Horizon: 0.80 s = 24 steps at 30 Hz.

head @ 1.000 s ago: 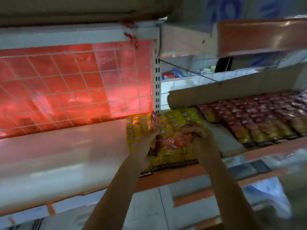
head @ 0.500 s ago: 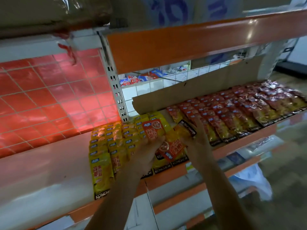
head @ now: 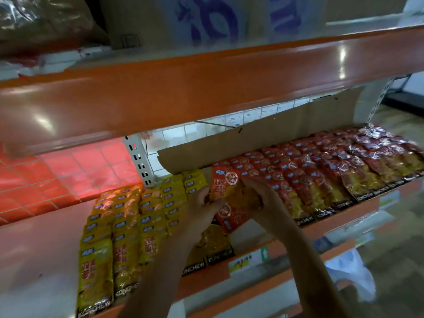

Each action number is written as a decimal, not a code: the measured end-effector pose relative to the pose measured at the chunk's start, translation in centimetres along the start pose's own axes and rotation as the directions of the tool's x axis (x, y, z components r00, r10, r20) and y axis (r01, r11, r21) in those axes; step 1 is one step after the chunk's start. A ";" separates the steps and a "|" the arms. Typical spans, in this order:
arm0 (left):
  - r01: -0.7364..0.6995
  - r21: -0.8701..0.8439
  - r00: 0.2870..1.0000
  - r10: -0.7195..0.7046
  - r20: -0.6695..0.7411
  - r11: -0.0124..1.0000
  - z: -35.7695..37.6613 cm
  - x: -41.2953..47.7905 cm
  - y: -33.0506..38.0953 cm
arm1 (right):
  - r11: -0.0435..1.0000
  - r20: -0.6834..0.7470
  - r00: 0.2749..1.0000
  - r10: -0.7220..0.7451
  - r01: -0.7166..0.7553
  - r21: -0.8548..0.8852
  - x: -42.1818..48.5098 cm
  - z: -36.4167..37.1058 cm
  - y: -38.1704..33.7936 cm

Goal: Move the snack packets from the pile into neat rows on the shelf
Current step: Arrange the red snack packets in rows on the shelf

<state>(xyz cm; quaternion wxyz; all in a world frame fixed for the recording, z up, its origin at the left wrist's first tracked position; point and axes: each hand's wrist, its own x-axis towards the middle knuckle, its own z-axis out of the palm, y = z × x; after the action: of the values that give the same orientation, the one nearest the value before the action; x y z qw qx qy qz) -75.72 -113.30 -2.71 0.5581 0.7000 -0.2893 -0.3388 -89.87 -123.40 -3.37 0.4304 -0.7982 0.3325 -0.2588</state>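
Note:
Both hands hold a small bunch of red snack packets [head: 226, 187] over the middle of the shelf [head: 254, 230], in the gap between two blocks of rows. My left hand [head: 202, 210] grips the bunch from the left, fingers curled round its edge. My right hand [head: 261, 198] grips it from the right, thumb on top. One red packet stands upright at the back of the bunch, another lies tilted below it. Yellow packets [head: 128, 223] fill neat rows to the left. Red packets [head: 321, 171] fill rows to the right.
An orange shelf edge [head: 206, 88] hangs just above. A cardboard strip [head: 263, 138] stands along the back of the right rows. A perforated upright [head: 140, 161] and red-lit wire mesh [head: 57, 177] lie at back left. A lower shelf carries a white bag [head: 351, 274].
The view has swung right and closer. Both hands have carried the red packets right, off the yellow rows and toward the left end of the red rows.

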 end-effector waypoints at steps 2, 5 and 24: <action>0.021 0.003 0.999 -0.021 -0.036 1.000 1.4 0.9 0.1 | 0.993 0.119 0.993 -0.001 0.015 -0.113 1.0 -1.7 -0.2; 0.077 -0.102 0.989 -0.088 -0.116 0.992 3.4 2.5 -0.1 | 0.985 0.162 0.987 0.007 0.021 -0.170 2.3 -4.4 0.4; 0.138 0.775 0.908 0.233 -0.347 0.617 8.4 7.2 -1.0 | 0.944 0.159 0.971 0.178 -0.214 0.251 6.8 -7.7 5.0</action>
<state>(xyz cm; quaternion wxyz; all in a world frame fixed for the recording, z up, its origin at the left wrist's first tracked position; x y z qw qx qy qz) -78.07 -123.67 -6.04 0.2524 0.9195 -0.3012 -0.0057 -92.41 -134.57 -3.01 0.5790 -0.7115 0.3427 -0.2026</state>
